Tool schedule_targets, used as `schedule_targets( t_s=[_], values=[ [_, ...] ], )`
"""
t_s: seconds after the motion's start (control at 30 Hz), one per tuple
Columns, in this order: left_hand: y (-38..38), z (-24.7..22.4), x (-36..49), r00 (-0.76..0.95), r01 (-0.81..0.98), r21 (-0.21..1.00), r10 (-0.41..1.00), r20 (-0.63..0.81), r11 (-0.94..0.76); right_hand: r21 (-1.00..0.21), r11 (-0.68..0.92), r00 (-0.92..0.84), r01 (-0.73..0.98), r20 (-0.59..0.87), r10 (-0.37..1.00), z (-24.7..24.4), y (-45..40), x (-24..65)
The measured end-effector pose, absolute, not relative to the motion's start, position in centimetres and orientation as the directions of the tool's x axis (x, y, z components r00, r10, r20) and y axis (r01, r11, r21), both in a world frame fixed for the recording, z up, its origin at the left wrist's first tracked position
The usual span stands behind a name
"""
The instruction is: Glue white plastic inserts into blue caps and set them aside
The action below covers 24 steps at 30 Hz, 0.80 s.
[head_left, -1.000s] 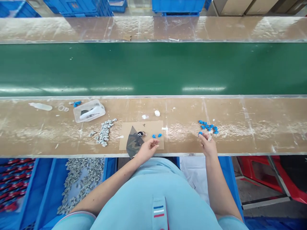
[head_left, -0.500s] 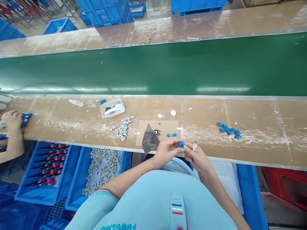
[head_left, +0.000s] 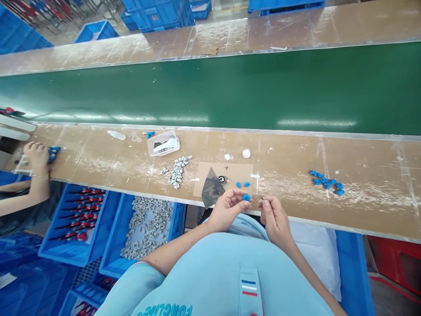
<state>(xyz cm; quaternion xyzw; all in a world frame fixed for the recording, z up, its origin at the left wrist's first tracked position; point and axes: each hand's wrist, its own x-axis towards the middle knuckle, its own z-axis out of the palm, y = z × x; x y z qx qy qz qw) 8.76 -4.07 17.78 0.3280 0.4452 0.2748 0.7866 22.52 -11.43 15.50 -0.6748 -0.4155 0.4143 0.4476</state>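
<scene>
Pinching a small blue plastic piece [head_left: 246,197] between closed fingertips, the left hand [head_left: 226,211] sits at the front edge of a tan workbench [head_left: 368,206], just above a light blue shirt [head_left: 210,272] with a striped tab [head_left: 249,292]. The right hand [head_left: 275,216] is close beside it, its thumb and forefinger closed on a small dark sliver [head_left: 262,199], too tiny to identify. A white cloth [head_left: 315,259] lies below the bench beyond the right forearm.

Just ahead of the hands is a cardboard sheet [head_left: 230,172]. On it lie a camouflage-patterned film [head_left: 212,188], its corner reaching over the bench edge, a round black-and-white disc [head_left: 222,179], and two loose blue pieces [head_left: 242,184]. Farther right, a cluster of blue pieces [head_left: 325,181] is scattered on the bench. To the left are a strip of small grey parts [head_left: 177,171] and a clear plastic box [head_left: 163,143] holding a white object.

Below the bench on the left, a blue bin [head_left: 148,228] is heaped with grey parts, beside a blue crate [head_left: 79,224] of red-and-black items. At the far left, a co-worker's hand [head_left: 36,156] rests near a blue item [head_left: 52,153]. Past the bench run a green conveyor belt [head_left: 210,92], a second bench [head_left: 210,46], and stacked blue crates [head_left: 158,13].
</scene>
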Motion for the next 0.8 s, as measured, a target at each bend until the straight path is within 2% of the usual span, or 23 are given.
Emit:
schedule_targets(
  t_s=[0.1,0.17,0.33,0.8],
  values=[
    [-4.2,17.8,8.7,0.448,-0.154,0.758,0.729,-0.518,0.634,-0.909,-0.157,0.321,0.386,-0.026,0.947,16.4,-11.3,22.3],
    [-4.3,17.7,8.7,0.456,-0.158,0.757,0.727,-0.513,0.634,-0.884,-0.112,0.292,0.453,0.028,0.956,16.8,-11.2,22.2],
    [-4.4,17.5,8.8,0.483,-0.151,0.756,0.714,-0.506,0.637,-0.854,-0.138,0.257,0.502,-0.005,0.966,16.9,-11.2,22.1],
    [-4.5,17.8,9.1,0.471,-0.151,0.736,0.703,-0.533,0.66,-0.772,-0.04,0.178,0.634,0.096,0.979,16.6,-11.2,22.2]
  ],
)
